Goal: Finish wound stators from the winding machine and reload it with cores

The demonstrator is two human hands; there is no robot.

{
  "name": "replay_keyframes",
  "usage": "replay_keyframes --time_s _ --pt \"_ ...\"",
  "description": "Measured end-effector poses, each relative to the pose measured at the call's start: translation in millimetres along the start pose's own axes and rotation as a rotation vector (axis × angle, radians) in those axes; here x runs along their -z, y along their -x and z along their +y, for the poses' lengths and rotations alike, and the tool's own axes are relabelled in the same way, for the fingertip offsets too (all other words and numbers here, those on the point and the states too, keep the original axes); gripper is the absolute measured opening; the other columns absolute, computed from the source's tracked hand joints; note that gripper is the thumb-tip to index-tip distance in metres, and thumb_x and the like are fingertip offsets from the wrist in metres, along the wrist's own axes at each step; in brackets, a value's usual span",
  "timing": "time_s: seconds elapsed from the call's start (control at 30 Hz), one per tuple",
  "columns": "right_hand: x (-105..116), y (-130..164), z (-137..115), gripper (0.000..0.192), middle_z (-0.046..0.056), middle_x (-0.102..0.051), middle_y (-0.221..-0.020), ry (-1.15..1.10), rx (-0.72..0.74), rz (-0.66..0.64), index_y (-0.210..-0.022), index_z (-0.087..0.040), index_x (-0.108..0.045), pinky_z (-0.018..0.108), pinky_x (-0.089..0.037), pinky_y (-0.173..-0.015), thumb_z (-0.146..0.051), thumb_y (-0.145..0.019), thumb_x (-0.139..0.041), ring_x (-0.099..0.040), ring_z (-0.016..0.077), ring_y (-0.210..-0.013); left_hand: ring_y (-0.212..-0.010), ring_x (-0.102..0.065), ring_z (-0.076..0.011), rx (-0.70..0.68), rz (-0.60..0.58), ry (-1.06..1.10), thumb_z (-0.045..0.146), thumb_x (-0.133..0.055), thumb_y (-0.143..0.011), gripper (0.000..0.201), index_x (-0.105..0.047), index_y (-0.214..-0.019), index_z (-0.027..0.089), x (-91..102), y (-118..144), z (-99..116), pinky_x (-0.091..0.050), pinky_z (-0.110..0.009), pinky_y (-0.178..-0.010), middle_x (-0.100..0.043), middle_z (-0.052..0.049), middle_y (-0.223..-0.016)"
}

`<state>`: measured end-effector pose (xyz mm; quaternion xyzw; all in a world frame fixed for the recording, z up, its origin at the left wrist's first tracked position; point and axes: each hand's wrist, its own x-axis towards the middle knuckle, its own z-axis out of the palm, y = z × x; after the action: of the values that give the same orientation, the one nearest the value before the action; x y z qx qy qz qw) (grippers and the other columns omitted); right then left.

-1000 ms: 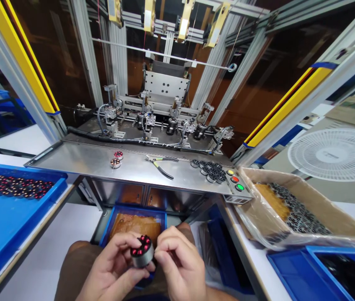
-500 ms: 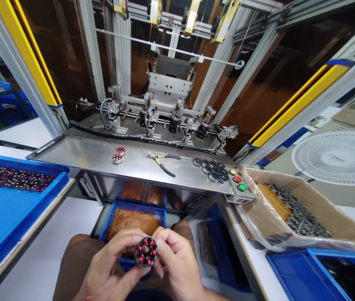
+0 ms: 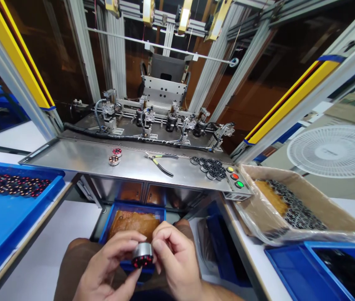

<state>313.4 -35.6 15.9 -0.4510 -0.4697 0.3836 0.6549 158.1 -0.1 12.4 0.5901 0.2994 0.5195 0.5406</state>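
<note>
The person holds a small round motor stator (image 3: 142, 255) low over the lap, well short of the near edge of the steel surface (image 3: 80, 155). It is a short metal cylinder, and its axis tilts so the smooth grey side wall turns up toward the camera while the face with the red windings points down and toward the person.

The left hand (image 3: 106, 267) curls under and around the stator's left side, with the fingers half closed and the thumb lying along its top. The right hand (image 3: 174, 261) pinches the right side, its thumb and forefinger drawn together on the rim and the other fingers folded loosely behind. Both hands touch the part, and nothing else is in them.

On the steel surface, two more wound stators (image 3: 115, 156) sit left of centre, pliers (image 3: 160, 162) with yellow-green handles lie at the middle, and a cluster of dark bare cores (image 3: 210, 167) sits toward the right end beside three round buttons (image 3: 234, 176), yellow, red and green. A blue tray (image 3: 8, 209) on the left carries rows of red-wound parts. A cardboard box (image 3: 318, 209) on the right holds dark cores. No writing is legible anywhere.
</note>
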Motion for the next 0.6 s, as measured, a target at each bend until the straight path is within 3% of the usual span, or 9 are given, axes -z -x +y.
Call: replay_keyframes --time_s 0.1,0.17,0.23,0.3,0.4,0.53,0.6 --pt "9 -5 -9 0.019 0.002 -0.056 -0.068 0.273 0.331 -0.039 -0.077 -0.017 -0.059 0.023 -0.045 -0.057 -0.023 -0.095 -0.054 -0.054 0.0113 -0.062 -0.100 -0.069 -0.0235 0.203 0.015 0.245 0.024 -0.089 -0.059 0.048 -0.071 -0.103 0.030 -0.6 -3 2 -0.056 -0.030 -0.089 -0.074 -0.004 -0.103" --pt "15 -9 -16 0.016 0.005 -0.061 -0.072 0.409 0.503 -0.132 -0.084 -0.016 -0.060 0.025 -0.049 -0.062 -0.021 -0.096 -0.052 -0.058 0.0135 -0.068 -0.096 -0.069 -0.0236 0.390 -0.087 0.393 0.033 -0.093 -0.052 0.055 -0.071 -0.102 0.026 -2.3 -8 3 -0.055 -0.029 -0.085 -0.073 -0.005 -0.100" --pt "20 -12 -23 0.013 0.006 -0.063 -0.075 0.504 0.600 -0.195 -0.090 -0.016 -0.060 0.024 -0.051 -0.061 -0.021 -0.097 -0.051 -0.060 0.0139 -0.068 -0.082 -0.070 -0.0199 0.574 -0.250 0.469 0.043 -0.088 -0.059 0.046 -0.071 -0.095 0.020 -4.8 -12 4 -0.055 -0.025 -0.071 -0.073 -0.005 -0.085" --pt "24 -15 -28 0.011 0.006 -0.062 -0.075 0.545 0.664 -0.216 -0.094 -0.016 -0.060 0.024 -0.052 -0.059 -0.020 -0.098 -0.050 -0.060 0.0140 -0.067 -0.067 -0.068 -0.0162 0.673 -0.372 0.483 0.048 -0.081 -0.069 0.039 -0.071 -0.089 0.016 -6.9 -14 3 -0.052 -0.022 -0.059 -0.070 -0.005 -0.072" --pt "34 -18 -32 0.011 0.006 -0.061 -0.079 0.473 0.699 -0.262 -0.104 -0.017 -0.059 0.028 -0.055 -0.063 -0.019 -0.095 -0.054 -0.061 0.0159 -0.071 -0.063 -0.067 -0.0138 0.627 -0.357 0.430 0.042 -0.079 -0.074 0.032 -0.071 -0.092 0.016 -8.1 -14 3 -0.050 -0.020 -0.056 -0.072 -0.004 -0.069" --pt "52 -24 -29 0.055 0.014 -0.060 -0.113 0.406 0.534 -0.239 -0.130 -0.021 -0.049 0.042 -0.054 -0.087 -0.036 -0.083 -0.074 -0.059 0.0258 -0.106 -0.066 -0.068 -0.0151 0.590 -0.223 0.357 0.044 -0.081 -0.070 0.034 -0.075 -0.090 0.017 -10.1 -14 11 -0.053 -0.021 -0.058 -0.075 -0.006 -0.074" --pt "56 -27 -27 0.066 0.015 -0.059 -0.119 0.364 0.451 -0.273 -0.132 -0.022 -0.049 0.043 -0.052 -0.091 -0.045 -0.077 -0.078 -0.057 0.0270 -0.111 -0.065 -0.068 -0.0154 0.598 -0.187 0.362 0.044 -0.083 -0.068 0.034 -0.076 -0.087 0.016 -12.9 -14 17 -0.053 -0.021 -0.058 -0.076 -0.007 -0.072"
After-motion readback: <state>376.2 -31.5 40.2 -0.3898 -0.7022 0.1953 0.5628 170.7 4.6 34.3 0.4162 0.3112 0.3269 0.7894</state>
